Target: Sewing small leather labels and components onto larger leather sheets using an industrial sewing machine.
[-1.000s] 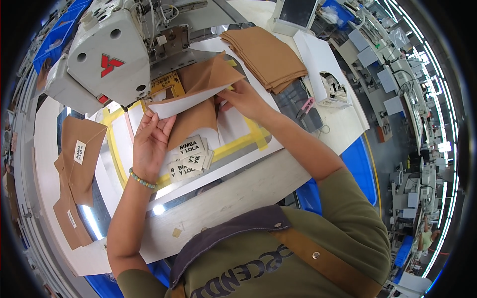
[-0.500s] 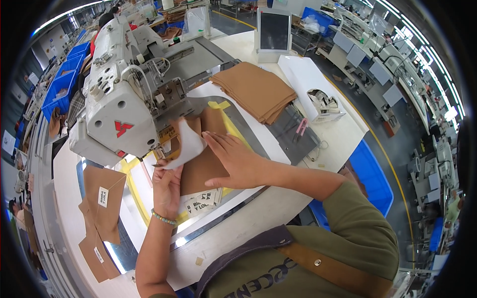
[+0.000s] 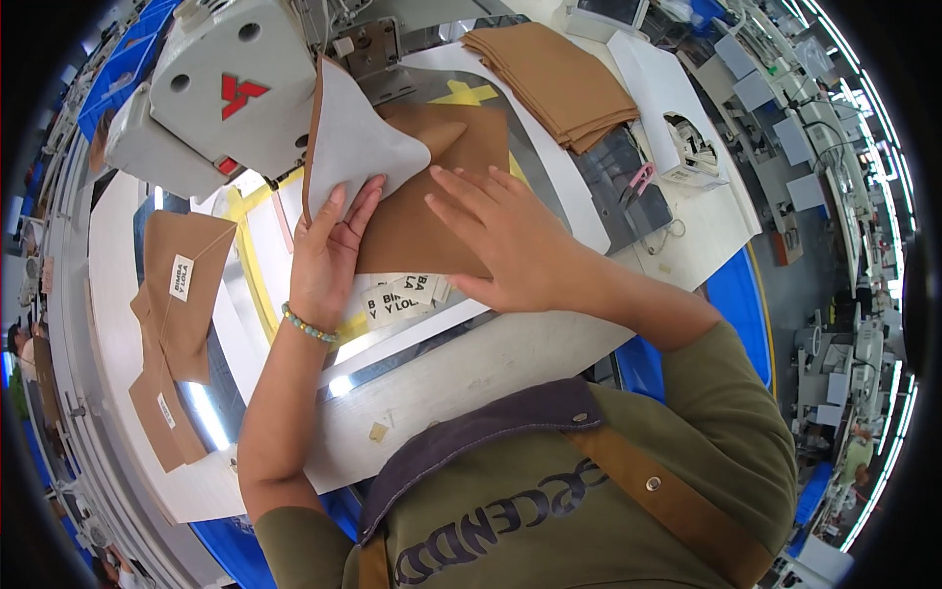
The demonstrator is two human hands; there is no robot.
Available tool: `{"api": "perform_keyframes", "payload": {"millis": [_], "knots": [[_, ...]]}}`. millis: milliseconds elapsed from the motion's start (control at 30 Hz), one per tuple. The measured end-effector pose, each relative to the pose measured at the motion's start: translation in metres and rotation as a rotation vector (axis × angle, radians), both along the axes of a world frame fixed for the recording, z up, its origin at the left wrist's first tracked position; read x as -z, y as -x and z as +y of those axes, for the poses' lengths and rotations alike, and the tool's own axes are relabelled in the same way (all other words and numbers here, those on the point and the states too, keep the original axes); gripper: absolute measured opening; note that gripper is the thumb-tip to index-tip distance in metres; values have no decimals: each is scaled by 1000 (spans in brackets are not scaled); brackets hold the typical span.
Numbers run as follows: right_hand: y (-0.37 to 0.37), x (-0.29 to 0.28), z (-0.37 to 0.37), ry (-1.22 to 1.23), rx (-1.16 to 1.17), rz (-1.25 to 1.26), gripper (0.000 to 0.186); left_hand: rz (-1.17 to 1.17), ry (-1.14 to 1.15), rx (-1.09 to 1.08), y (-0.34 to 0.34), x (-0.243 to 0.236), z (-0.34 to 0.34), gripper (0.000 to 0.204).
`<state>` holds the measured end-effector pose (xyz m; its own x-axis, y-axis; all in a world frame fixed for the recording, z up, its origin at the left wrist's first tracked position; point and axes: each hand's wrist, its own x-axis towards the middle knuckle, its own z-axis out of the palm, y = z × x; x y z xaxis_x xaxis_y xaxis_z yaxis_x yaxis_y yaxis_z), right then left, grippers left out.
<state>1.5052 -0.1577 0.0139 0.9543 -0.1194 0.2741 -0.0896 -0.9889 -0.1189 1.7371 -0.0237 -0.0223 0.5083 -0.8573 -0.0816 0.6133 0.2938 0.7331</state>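
My left hand [image 3: 334, 240] grips the edge of a brown fabric piece [image 3: 358, 147], its white backing turned up and its top corner standing near the sewing machine head [image 3: 211, 93]. Beneath it a brown panel [image 3: 417, 236] lies flat on the work plate; whether the two are one folded piece I cannot tell. My right hand [image 3: 520, 236] rests palm down over that panel's right side, fingers spread, holding nothing. Several white printed labels [image 3: 397, 299] lie along the panel's near edge, between my hands. Yellow tape [image 3: 245, 260] frames the plate at the left.
Brown panels with sewn-on labels [image 3: 182, 285] lie at the left. At the far right are a stack of brown panels [image 3: 554, 79], pink-handled snips [image 3: 640, 180] and a white box of labels [image 3: 682, 108]. A blue bin [image 3: 741, 304] stands beyond the table's right edge.
My view has shifted closer to the work. The brown piece's white-backed flap is raised higher and opened wider in my left hand, away from the needle area. My right hand stays spread over the panel.
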Motion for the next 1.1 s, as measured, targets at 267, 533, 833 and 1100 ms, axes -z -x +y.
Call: {"api": "perform_keyframes", "payload": {"millis": [267,533,833,1100], "knots": [[-8,16,4,144,-84,4,42,-13,-14,41,-4,-1,1,50],[-27,-26,-41,-34,14,-78,13,-251,-16,7,-7,5,2,41],[-33,-164,-175,455,126,-138,24,-633,74,7,-11,5,7,29],[53,-131,-236,79,497,-359,34,-789,-66,69,-5,3,11,36]]}}
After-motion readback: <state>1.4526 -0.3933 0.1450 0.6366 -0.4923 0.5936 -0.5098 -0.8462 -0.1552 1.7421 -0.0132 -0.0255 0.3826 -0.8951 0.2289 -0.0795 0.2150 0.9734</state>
